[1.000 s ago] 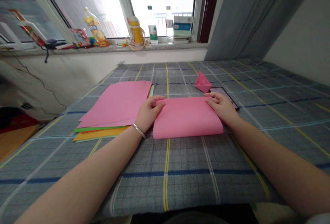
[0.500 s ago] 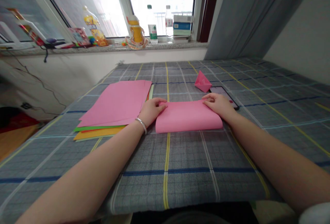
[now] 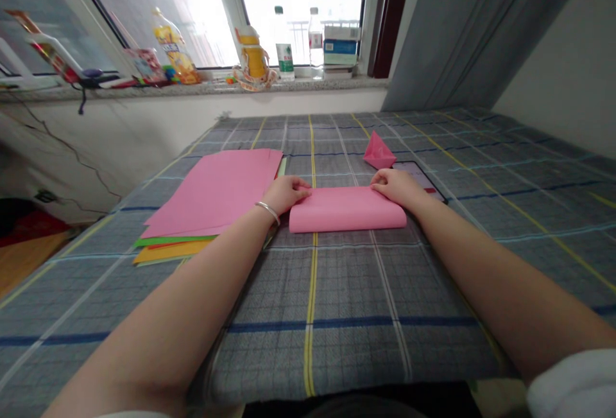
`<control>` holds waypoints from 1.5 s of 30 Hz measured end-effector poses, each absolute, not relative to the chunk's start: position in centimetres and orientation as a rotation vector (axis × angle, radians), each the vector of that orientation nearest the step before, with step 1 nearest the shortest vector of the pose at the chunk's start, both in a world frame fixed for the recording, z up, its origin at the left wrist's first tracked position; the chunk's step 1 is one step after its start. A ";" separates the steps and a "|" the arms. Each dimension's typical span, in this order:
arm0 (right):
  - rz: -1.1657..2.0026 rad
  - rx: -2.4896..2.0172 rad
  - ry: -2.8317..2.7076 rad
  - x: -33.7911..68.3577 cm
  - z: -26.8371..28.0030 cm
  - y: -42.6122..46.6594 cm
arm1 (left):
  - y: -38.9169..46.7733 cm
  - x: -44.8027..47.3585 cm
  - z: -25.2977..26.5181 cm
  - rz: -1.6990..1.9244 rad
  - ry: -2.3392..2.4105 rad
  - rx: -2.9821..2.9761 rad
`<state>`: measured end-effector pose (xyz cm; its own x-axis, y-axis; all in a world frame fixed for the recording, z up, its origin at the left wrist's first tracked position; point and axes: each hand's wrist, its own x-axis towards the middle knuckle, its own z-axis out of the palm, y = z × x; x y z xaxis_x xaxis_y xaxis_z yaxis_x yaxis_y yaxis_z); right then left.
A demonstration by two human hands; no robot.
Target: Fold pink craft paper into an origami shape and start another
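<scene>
- While it lies doubled over on the cloth-covered counter (image 3: 346, 283), the pink sheet (image 3: 346, 211) shows a rounded bend on its near side.
- The left hand (image 3: 287, 193) pinches its far left corner, thumb and fingers closed; the right hand (image 3: 391, 185) grips the far right corner likewise.
- Folding seems in hand; I'd say the next move calls for matched edges and firm pressure along the bend.

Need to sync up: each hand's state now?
Left hand: closed, holding the bent sheet, far left corner.
Right hand: closed, holding its far right corner.
</scene>
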<state>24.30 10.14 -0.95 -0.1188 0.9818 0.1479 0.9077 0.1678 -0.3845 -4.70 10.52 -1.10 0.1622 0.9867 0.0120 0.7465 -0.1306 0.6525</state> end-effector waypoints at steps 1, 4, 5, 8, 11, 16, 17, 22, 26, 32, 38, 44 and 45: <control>0.294 -1.786 -2.082 24.3 -1.0 10.1 | 10.5 -4.7 -1.2 0.613 1.643 1.950; 0.299 -1.757 -2.094 24.4 -1.2 10.0 | 10.5 -4.7 -1.3 0.586 1.654 1.972; 0.288 -1.750 -2.109 24.4 -1.2 10.0 | 10.5 -4.7 -1.3 0.583 1.655 1.974; 0.253 -1.746 -2.130 24.4 -1.2 9.9 | 10.4 -4.7 -1.2 0.583 1.668 1.984; 0.229 -1.746 -2.105 24.4 -1.2 9.9 | 10.2 -4.5 -1.2 0.584 1.685 2.024; 0.157 -1.727 -2.139 24.3 -1.3 9.8 | 10.0 -4.2 -1.2 0.553 1.703 2.145; 0.139 -1.719 -2.153 24.3 -1.3 9.7 | 9.9 -4.2 -1.2 0.545 1.706 2.184; 0.089 -1.691 -2.232 24.0 -1.2 9.6 | 10.0 -4.2 -1.2 0.476 1.701 2.293; 0.094 -1.696 -2.243 23.9 -1.2 9.7 | 9.9 -4.0 -1.4 0.443 1.707 2.406; 0.063 -1.696 -2.247 23.9 -1.5 9.7 | 8.9 -3.4 -1.8 0.399 1.755 2.830; 0.052 -1.694 -2.251 23.9 -1.7 9.8 | 8.9 -2.9 -1.8 0.356 1.370 3.068; 0.045 -1.676 -2.265 23.9 -1.7 9.8 | 9.5 -2.7 -1.3 0.034 1.034 3.078; 0.047 -1.681 -2.263 23.9 -1.7 9.7 | 9.5 -2.7 -1.3 0.029 1.042 3.054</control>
<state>23.93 9.74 -1.70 -0.2559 0.9378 0.2347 0.9271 0.3069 -0.2152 -2.67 9.46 -1.26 0.7917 0.6093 0.0444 0.6108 -0.7882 -0.0754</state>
